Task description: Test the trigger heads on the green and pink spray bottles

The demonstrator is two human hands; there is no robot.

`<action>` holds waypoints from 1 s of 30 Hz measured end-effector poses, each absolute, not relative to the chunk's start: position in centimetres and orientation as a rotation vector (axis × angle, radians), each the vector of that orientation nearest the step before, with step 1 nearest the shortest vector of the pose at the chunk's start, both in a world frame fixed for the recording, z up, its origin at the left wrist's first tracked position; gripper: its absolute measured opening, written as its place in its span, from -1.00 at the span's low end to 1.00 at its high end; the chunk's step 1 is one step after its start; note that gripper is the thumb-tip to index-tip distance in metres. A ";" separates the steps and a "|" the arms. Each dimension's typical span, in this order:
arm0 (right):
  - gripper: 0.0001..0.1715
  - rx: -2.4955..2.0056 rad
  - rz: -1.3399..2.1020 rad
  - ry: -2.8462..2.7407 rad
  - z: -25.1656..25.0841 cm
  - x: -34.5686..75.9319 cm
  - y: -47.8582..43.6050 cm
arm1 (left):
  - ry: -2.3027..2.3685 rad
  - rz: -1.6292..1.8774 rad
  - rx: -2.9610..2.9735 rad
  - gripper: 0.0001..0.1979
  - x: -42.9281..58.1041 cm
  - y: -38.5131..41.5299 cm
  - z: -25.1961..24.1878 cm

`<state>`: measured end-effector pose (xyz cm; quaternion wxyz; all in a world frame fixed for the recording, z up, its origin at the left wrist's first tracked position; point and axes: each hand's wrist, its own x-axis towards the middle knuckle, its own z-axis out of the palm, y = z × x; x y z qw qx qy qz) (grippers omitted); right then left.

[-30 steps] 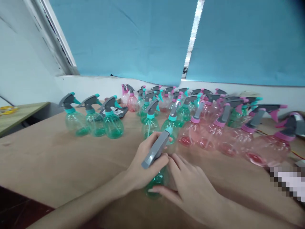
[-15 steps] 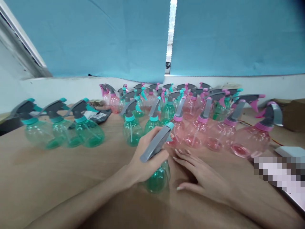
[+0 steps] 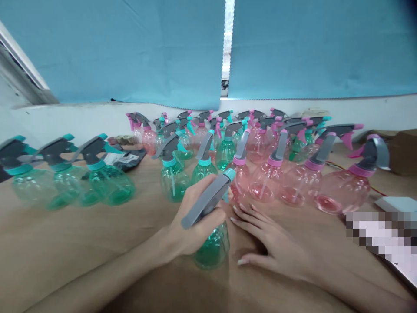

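Observation:
My left hand (image 3: pixel 192 226) is wrapped round the neck of a green spray bottle (image 3: pixel 213 248) with a grey trigger head (image 3: pixel 205 200), which stands on the brown table (image 3: pixel 81 243). My right hand (image 3: pixel 273 243) lies flat on the table just right of that bottle, fingers spread, holding nothing. Behind both hands stand several green spray bottles (image 3: pixel 172 178) and several pink spray bottles (image 3: pixel 293 182).
Three green spray bottles (image 3: pixel 107 178) stand in a row at the left. A dark packet (image 3: pixel 128 157) lies behind them. A brown box (image 3: pixel 402 152) sits at the far right, a white object (image 3: pixel 399 203) near it. Blue blinds (image 3: pixel 146 48) hang over a white ledge behind.
My right hand has come off the green bottle's body and settled flat on the table beside it. My left hand keeps its hold. The view has swung to the right.

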<state>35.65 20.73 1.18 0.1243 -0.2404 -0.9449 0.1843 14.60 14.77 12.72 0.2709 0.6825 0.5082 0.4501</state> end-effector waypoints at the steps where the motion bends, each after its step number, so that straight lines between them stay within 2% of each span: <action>1: -0.06 -0.693 0.541 -2.746 1.2 35.6 20.7 | 1.356 1.219 1.832 -0.90 14.7 14.8 12.7; 11: -0.13 -0.695 0.528 -2.740 1.2 35.6 20.8 | 1.399 1.179 1.789 -0.82 14.8 14.8 12.0; 30: -0.19 -0.699 0.549 -2.720 1.0 35.7 20.9 | 1.465 1.181 1.800 -0.82 14.8 14.8 11.9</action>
